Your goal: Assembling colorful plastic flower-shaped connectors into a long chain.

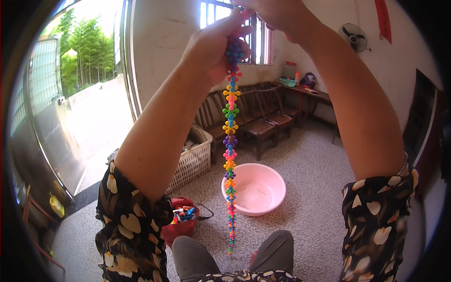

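A long chain of linked, knobbed plastic pieces (230, 127) in many colours hangs straight down in front of me, its lower tip close to the floor between my knees. High up, my left hand (218, 47) is closed round the chain, with a blue-purple cluster of pieces showing beside its fingers. My right hand (277, 19) is raised a little higher, at the top edge of the view, its fingers closed at the chain's upper end. Part of that hand is cut off, so the exact grip is hidden.
Behind the chain stands a pink basin (260, 188) on the speckled floor. Left of it are a red bag (180, 230) of small coloured pieces and a white slatted basket (190, 164). Wooden chairs (258, 129) line the back wall; an open door (61, 127) is at left.
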`<state>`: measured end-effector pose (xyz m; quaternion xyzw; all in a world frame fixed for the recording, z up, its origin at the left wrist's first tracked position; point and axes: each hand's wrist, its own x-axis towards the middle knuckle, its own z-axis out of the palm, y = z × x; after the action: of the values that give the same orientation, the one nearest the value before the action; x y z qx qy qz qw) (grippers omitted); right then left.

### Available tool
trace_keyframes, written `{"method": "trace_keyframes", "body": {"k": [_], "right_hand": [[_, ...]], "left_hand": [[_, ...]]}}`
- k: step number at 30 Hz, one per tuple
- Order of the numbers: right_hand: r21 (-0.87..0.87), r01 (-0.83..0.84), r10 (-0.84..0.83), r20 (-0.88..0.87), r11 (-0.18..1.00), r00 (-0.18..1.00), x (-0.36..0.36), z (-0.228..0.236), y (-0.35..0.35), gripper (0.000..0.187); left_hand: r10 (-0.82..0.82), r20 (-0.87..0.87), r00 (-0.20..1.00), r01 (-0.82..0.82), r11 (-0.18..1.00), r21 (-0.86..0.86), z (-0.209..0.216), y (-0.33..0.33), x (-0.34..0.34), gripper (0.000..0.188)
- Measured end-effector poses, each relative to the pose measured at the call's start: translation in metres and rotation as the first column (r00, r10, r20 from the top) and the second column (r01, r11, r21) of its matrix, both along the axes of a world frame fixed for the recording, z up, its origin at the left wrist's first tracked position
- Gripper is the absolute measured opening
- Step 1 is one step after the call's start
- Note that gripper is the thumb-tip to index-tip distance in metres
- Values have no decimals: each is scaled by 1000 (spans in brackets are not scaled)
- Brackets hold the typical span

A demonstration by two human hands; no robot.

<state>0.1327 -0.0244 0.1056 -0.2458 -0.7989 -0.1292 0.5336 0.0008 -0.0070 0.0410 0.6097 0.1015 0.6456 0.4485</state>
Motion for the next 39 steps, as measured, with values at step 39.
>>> {"method": "trace_keyframes", "body": {"k": [39], "right_hand": [[-28, 135, -122, 279, 990, 953, 4, -24, 14, 29]], "left_hand": [[-3, 40, 999, 4, 1000, -25, -39, 29, 1, 34]]}}
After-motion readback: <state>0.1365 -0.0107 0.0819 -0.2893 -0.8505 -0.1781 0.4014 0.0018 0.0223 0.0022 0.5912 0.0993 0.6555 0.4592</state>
